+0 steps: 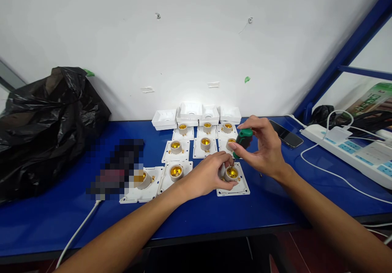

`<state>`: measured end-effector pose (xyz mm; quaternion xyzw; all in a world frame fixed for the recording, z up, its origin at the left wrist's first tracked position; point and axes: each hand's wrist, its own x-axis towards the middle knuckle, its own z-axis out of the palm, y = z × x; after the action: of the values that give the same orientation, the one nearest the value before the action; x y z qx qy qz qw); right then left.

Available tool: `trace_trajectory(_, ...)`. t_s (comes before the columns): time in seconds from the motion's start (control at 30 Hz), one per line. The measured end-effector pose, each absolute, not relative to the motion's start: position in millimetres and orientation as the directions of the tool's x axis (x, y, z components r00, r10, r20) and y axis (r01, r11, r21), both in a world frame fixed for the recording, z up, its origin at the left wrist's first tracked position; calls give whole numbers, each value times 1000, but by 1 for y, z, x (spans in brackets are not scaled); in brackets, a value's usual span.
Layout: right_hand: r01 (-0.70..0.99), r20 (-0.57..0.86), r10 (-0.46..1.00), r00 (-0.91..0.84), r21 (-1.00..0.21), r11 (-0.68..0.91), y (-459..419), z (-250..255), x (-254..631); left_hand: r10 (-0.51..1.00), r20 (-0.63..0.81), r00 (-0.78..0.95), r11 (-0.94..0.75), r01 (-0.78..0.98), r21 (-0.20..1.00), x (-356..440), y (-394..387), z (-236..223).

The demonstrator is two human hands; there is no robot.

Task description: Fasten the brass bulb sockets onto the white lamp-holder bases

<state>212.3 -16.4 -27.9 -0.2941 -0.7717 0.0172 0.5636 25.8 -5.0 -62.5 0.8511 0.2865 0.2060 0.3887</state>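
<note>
My right hand (pixel 260 146) grips a screwdriver (pixel 244 139) with a green and black handle, tilted with its shaft pointing down. Its tip reaches into a lamp socket (pixel 232 173) with a brass-coloured inside. That socket sits on a square white base plate (pixel 241 188) near the table's front. Around the socket's rim close the fingers of my left hand (pixel 214 173), holding it against the table. The screwdriver's very tip is too small to make out. Left of my left hand, another socket (pixel 176 172) stands on its own white plate, partly behind my forearm.
Several more sockets on plates stand in rows behind, with white box covers (pixel 191 111) along the wall. At right lie a phone (pixel 286 134) and a power strip (pixel 349 146) with white cables. A black plastic bag (pixel 45 130) fills the left, beside a blurred-out dark object (pixel 118 166).
</note>
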Motion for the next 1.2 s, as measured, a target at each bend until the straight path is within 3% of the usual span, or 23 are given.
trace_trajectory(0.2,373,817,503,-281,-390,842,-19,-26,212,648,128,751,-539,333,774,26,-4,-62)
trace_trajectory(0.43,415,855,485,-184,-380,827,-18,-28,211,647,124,752,-532,328,781,27,-5,-61)
trace_trajectory(0.7,336,830,501,-245,-412,847,-19,-32,213,644,137,753,-537,317,782,26,-4,-64)
trace_trajectory(0.87,369,856,482,-188,-393,842,-17,-29,212,640,145,755,-551,318,771,27,-5,-63)
trace_trajectory(1.2,393,849,461,-260,-342,853,-18,-27,212,645,139,751,-545,325,773,26,-5,-62)
